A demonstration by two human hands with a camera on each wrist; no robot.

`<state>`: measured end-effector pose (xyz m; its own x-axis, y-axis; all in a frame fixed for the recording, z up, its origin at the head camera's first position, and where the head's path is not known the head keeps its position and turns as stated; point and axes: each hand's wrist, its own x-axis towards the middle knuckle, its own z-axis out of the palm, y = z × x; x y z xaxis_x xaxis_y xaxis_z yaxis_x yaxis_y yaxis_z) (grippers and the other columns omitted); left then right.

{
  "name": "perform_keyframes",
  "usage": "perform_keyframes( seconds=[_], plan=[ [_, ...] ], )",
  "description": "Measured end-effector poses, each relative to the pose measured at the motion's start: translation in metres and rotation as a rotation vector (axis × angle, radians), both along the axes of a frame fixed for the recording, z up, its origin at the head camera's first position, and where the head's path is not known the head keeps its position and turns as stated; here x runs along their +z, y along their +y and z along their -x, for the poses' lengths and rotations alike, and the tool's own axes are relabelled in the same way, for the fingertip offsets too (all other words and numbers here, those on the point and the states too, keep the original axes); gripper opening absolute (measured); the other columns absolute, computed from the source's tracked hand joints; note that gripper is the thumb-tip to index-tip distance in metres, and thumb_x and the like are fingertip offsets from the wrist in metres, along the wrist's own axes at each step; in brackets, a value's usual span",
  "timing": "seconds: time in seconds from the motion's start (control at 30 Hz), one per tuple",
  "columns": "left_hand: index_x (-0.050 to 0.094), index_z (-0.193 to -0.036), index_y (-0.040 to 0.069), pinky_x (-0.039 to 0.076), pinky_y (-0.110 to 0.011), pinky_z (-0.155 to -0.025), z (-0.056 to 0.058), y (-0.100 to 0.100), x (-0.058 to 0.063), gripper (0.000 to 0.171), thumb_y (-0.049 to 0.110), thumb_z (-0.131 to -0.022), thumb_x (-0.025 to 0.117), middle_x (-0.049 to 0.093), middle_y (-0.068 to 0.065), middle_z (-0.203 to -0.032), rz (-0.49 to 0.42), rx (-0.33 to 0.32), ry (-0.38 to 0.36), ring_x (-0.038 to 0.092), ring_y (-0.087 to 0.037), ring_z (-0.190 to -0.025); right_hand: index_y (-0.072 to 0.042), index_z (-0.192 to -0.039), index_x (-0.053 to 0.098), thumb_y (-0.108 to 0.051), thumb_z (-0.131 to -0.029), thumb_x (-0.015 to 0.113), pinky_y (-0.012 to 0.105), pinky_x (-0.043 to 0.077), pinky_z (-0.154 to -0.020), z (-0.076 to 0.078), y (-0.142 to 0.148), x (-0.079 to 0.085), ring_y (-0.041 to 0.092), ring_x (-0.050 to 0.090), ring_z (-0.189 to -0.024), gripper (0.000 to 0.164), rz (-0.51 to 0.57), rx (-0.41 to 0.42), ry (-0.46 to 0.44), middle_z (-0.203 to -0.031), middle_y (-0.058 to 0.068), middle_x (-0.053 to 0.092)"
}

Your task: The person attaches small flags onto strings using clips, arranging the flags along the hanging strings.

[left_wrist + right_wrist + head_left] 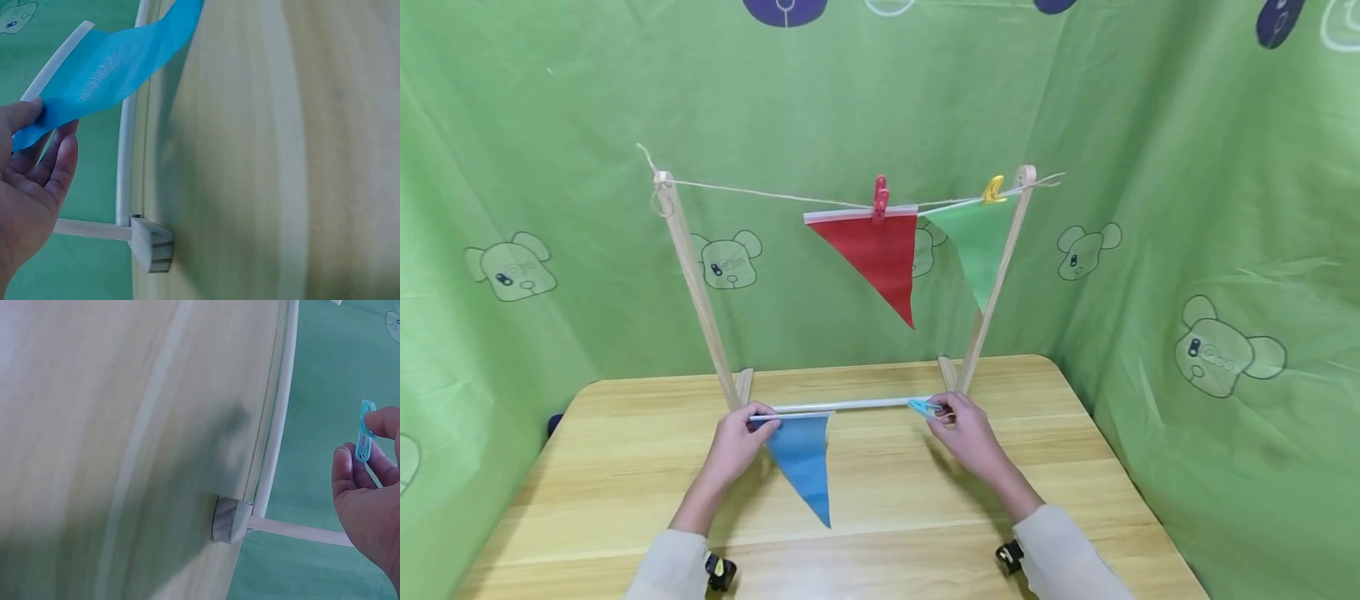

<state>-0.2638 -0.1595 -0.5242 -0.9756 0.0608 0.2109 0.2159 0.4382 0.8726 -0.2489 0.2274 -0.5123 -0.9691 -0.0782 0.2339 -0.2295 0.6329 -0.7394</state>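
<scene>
My left hand (739, 439) pinches a blue triangular pennant (806, 461) by the left end of its white top band, and the point hangs down over the table. In the left wrist view the thumb presses on the corner of the blue cloth (103, 65). My right hand (966, 433) holds a light-blue clothespin (922, 407) between thumb and fingers, in front of the right post. Above, a red pennant (880, 257) hangs from a string (758, 193) by a red clothespin (881, 198). Right of it a green pennant (976, 242) hangs by a yellow clothespin (993, 190).
Two wooden posts, a left post (695, 279) and a right post (1003, 271), carry the string. A white bar (857, 405) joins them low down, behind my hands. The stand is on a wooden table (895, 550); green printed cloth (850, 108) surrounds it.
</scene>
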Motion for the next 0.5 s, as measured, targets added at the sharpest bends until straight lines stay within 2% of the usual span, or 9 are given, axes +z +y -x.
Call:
perform_keyframes(
  seconds=[0.27,0.5],
  plan=[
    [0.076,-0.095,0.001,0.051,-0.019,-0.062,-0.001,0.004,0.014,0.008,0.003,-0.088,0.079,0.073,-0.013,-0.087,-0.031,0.027,0.013,0.059,-0.011,-0.071,-0.004,-0.117,0.069,-0.004,-0.091,0.077,0.031,0.061,-0.088,-0.002,-0.004,0.004,0.018,0.065,-0.094,0.027,0.020,-0.007,0.084,-0.104,0.008,0.065],
    [0.076,-0.096,0.001,0.052,-0.019,-0.062,-0.003,0.008,0.022,0.009,0.003,-0.088,0.080,0.073,-0.014,-0.088,-0.050,0.037,0.003,0.060,-0.010,-0.072,-0.003,-0.118,0.069,-0.005,-0.090,0.078,0.035,0.061,-0.090,-0.006,-0.009,0.011,0.020,0.065,-0.095,0.029,0.066,-0.015,0.098,-0.108,0.011,0.066]
  ],
)
